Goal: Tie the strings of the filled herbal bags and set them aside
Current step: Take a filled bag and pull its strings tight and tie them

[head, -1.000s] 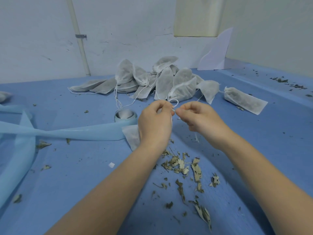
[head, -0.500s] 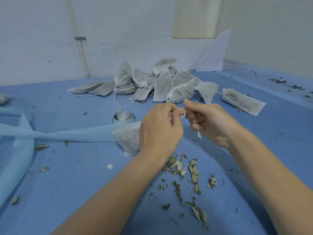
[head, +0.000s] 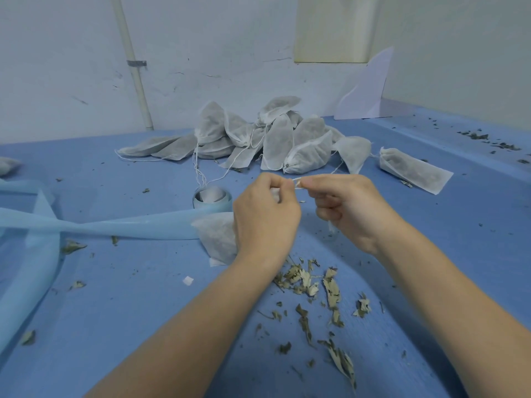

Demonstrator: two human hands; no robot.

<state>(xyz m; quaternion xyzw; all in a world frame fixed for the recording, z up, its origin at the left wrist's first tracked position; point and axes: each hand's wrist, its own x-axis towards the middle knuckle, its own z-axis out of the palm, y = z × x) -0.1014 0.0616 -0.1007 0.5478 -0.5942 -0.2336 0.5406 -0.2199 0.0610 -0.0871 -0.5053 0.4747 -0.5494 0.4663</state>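
A blue table surface (head: 431,225) was seen, on which greyish-white herbal bags (head: 275,139) with white strings (head: 198,168) were heaped, a pale blue strip (head: 115,225) was laid, and dull green-brown dried leaves (head: 313,285) were scattered before a white wall (head: 215,53).

No text, label, brand, number or sign can be read anywhere in the head view. The white herbal bags (head: 307,152) carry no print, the light blue band (head: 120,225) lying across the counter (head: 115,297) is plain, and the pale panel (head: 333,27) on the wall is blank.
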